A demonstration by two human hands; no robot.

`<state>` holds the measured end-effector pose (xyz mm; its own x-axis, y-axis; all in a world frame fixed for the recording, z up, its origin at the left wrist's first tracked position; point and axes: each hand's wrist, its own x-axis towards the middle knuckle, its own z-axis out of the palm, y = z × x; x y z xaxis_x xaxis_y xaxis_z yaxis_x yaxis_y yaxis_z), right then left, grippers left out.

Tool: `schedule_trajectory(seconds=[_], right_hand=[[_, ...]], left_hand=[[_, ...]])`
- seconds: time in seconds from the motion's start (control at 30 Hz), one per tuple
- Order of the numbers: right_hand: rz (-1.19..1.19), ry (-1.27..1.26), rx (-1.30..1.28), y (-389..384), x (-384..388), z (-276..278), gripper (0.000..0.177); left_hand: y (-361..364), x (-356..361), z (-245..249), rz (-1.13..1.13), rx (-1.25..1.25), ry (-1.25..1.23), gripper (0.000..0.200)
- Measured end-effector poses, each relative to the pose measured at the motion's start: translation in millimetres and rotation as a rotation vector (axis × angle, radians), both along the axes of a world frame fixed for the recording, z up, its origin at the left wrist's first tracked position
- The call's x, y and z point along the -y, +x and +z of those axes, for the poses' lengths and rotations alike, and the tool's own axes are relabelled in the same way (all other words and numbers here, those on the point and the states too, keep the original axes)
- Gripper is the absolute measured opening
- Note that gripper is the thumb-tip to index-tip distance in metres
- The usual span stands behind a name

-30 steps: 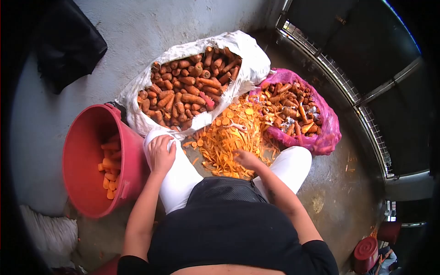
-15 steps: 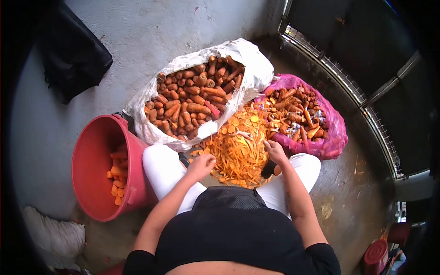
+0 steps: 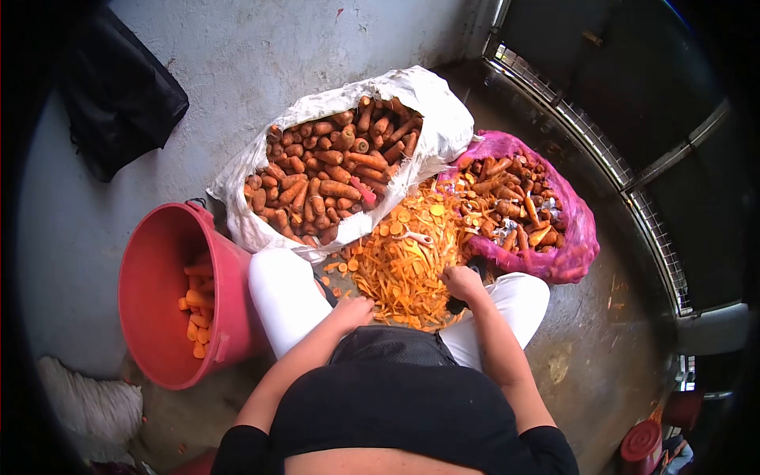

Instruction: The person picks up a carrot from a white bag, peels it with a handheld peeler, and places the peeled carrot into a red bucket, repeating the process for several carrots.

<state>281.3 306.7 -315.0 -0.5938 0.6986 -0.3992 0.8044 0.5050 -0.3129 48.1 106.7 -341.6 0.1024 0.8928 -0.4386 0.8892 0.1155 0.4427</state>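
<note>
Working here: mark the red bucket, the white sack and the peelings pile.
Red bucket (image 3: 237,293): head view, outer wall.
White sack (image 3: 441,111): head view, upper right side of the sack.
Peelings pile (image 3: 400,285): head view, lower middle of the heap.

bucket (image 3: 148,317) left of sack (image 3: 443,119) | peelings (image 3: 408,293) before sack | mesh bag (image 3: 584,237) right of peelings

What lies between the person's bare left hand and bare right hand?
In the head view, part of a heap of thin orange carrot peelings lies between the left hand and right hand.
</note>
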Motion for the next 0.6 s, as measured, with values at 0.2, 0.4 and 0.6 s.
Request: schedule_trajectory(seconds=[0.2,0.4,0.6], right_hand=[[0.140,-0.094,0.120,-0.2,-1.0,-4.8,0.047],[0.147,-0.118,0.181,1.6,1.2,-2.6,0.043],[0.132,-0.164,0.224,-1.3,-0.4,-0.8,0.038]], left_hand=[[0.6,-3.4,3.1,-0.010,0.019,-0.038,0.030],[-23.8,30.1,121.2,0.547,0.080,0.923,0.028],[-77.5,158.5,163.7,1.030,-0.949,0.901,0.036]])
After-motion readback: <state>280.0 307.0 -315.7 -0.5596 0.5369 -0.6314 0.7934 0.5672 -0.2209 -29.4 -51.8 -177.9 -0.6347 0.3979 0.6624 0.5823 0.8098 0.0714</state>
